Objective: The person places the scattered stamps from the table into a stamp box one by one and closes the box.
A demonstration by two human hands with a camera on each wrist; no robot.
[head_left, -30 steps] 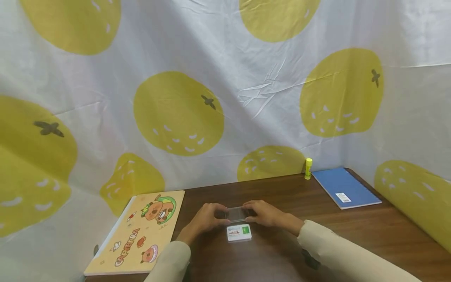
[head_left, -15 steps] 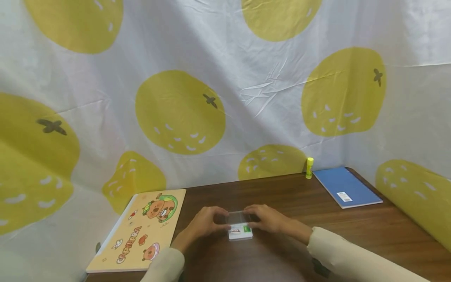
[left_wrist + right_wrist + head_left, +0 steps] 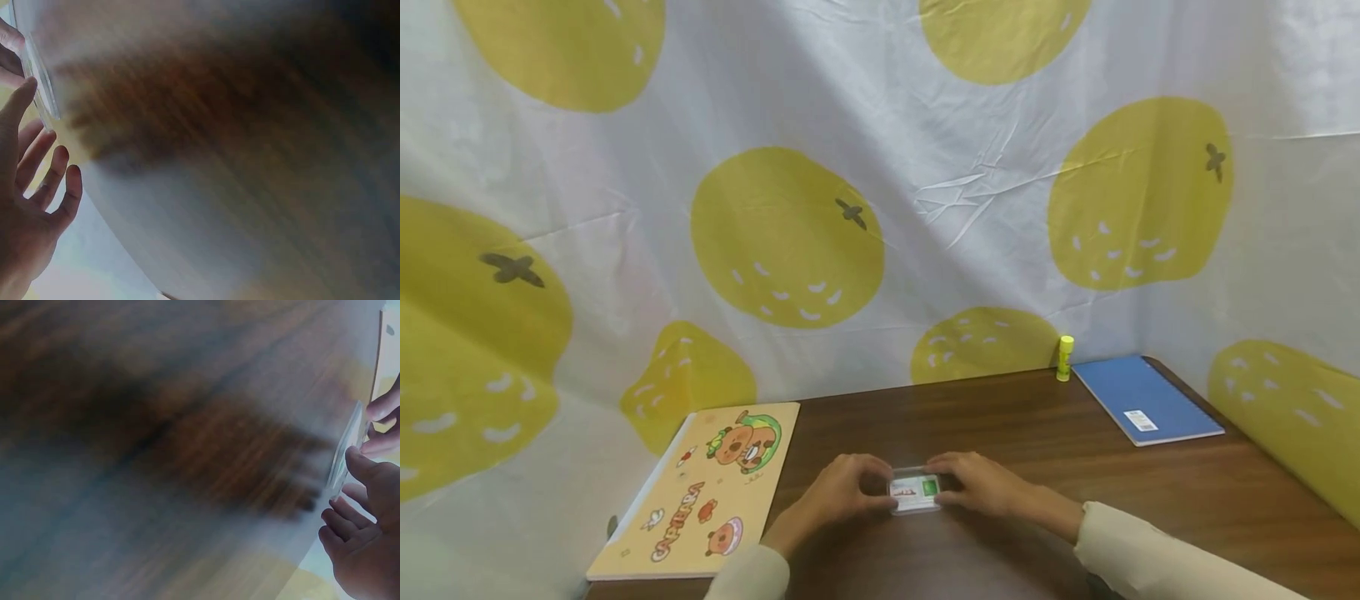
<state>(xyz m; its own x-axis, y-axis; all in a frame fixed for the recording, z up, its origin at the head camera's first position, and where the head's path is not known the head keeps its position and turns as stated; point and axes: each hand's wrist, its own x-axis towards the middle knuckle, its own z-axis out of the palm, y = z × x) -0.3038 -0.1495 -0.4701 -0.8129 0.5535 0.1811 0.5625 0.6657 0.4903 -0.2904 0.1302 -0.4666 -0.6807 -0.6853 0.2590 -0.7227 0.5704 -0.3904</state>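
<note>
A small white rectangular case (image 3: 915, 493) with a printed face and a green patch lies flat on the table between the two hands. Over it sits a clear plastic lid (image 3: 907, 471), its far edge showing just beyond the case. From the left, the left hand (image 3: 841, 492) pinches the lid's side between thumb and fingers; on the opposite side, the right hand (image 3: 983, 487) does the same. In the left wrist view, the lid (image 3: 41, 81) appears edge-on by the left hand (image 3: 32, 206). Whether the lid is fully seated cannot be made out.
A tan capybara-print board or book (image 3: 700, 492) lies at the left of the dark wooden table (image 3: 925, 417). At the back right are a yellow glue stick (image 3: 1064, 359) and a blue notebook (image 3: 1148, 400). A lemon-print curtain (image 3: 925, 275) hangs behind.
Both hands have brought the clear lid toward the person, from behind the white case to over it. The case has stayed about where it was.
</note>
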